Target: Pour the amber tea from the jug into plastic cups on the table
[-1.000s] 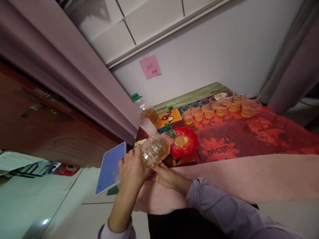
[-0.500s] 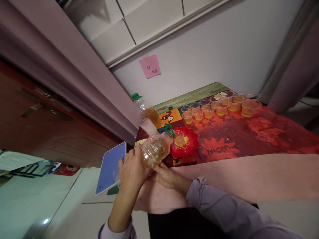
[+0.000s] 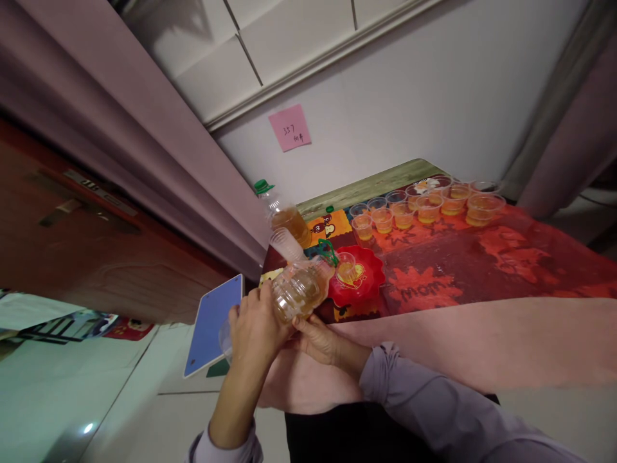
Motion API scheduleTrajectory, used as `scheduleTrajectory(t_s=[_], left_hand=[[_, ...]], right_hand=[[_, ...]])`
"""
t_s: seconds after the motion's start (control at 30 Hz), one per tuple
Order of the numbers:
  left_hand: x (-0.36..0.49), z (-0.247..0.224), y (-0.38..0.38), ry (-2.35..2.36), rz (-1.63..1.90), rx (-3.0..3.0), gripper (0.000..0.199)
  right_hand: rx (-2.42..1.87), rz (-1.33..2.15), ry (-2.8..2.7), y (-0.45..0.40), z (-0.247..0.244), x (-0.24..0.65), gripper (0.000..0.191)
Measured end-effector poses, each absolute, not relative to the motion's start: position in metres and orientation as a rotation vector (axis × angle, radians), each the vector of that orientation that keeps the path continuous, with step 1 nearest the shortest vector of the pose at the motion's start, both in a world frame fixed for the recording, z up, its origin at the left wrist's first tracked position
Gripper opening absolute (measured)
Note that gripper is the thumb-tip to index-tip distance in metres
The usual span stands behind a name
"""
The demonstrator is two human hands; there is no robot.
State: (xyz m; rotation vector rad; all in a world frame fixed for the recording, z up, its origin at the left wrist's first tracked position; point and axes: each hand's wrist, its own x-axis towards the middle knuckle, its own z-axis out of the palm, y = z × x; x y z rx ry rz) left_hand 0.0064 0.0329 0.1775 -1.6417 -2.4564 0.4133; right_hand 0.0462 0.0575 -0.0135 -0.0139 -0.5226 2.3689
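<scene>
A large clear bottle of amber liquid (image 3: 299,290) is tilted, its neck toward the right. My left hand (image 3: 258,325) wraps round its lower part. Under its middle, my right hand (image 3: 315,337) grips the bottle from below. The bottle's mouth, with a green ring, is at the rim of a clear plastic cup (image 3: 347,264) holding some amber liquid. That cup stands in a red scalloped dish (image 3: 367,283). Behind the bottle lies a stack of clear cups (image 3: 286,244). A second bottle with a green cap (image 3: 290,222) stands farther back.
Two rows of clear cups, several with amber liquid (image 3: 429,209), stand at the back right of the table (image 3: 520,263). A small green cap (image 3: 330,209) lies near the back edge. A blue board (image 3: 214,325) is left of my left hand, beside a wooden door.
</scene>
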Motion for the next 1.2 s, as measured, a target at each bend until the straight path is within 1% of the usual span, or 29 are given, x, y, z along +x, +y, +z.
scheduleTrajectory(t_s=[0.17,0.27,0.33,0.43,0.53,0.63,0.67,0.73,0.83,0.93,1.03,1.2], left_hand=[[-0.002,0.172,0.031,-2.442,0.339,-1.672,0.068],[-0.022,0.154,0.028,-2.392,0.157,-1.732,0.077],[-0.042,0.136,0.026,-2.337,-0.096,-1.802,0.082],[-0.068,0.108,0.025,-2.257,-0.600,-1.894,0.096],[-0.083,0.090,0.026,-2.270,-1.102,-1.796,0.103],[-0.089,0.077,0.023,-2.331,-1.567,-1.460,0.099],[-0.090,0.071,0.022,-2.328,-1.688,-1.356,0.096],[-0.091,0.056,0.018,-2.300,-1.863,-1.215,0.092],[-0.088,0.026,0.014,-2.245,-2.032,-1.095,0.092],[-0.085,0.000,0.013,-2.158,-2.171,-1.077,0.095],[-0.089,-0.016,0.015,-2.098,-2.134,-1.143,0.100],[-0.100,-0.028,0.015,-2.053,-2.044,-1.185,0.098]], right_hand=[[-0.058,2.362,-0.512,0.057,-0.014,0.046,0.072],[-0.164,2.303,-0.548,0.058,-0.014,0.046,0.073],[-0.247,2.213,-0.602,0.060,-0.013,0.046,0.072],[-0.355,2.045,-0.689,0.067,-0.010,0.049,0.072],[-0.395,1.938,-0.766,0.074,-0.009,0.051,0.077],[-0.395,1.868,-0.833,0.078,-0.010,0.054,0.076],[-0.410,1.823,-0.859,0.079,-0.010,0.054,0.072],[-0.480,1.686,-0.928,0.078,-0.011,0.055,0.058],[-0.622,1.474,-1.082,0.074,-0.011,0.056,0.036],[-0.686,1.370,-1.226,0.070,-0.009,0.056,0.025],[-0.685,1.361,-1.314,0.068,-0.008,0.057,0.024],[-0.654,1.356,-1.427,0.064,-0.009,0.058,0.028]])
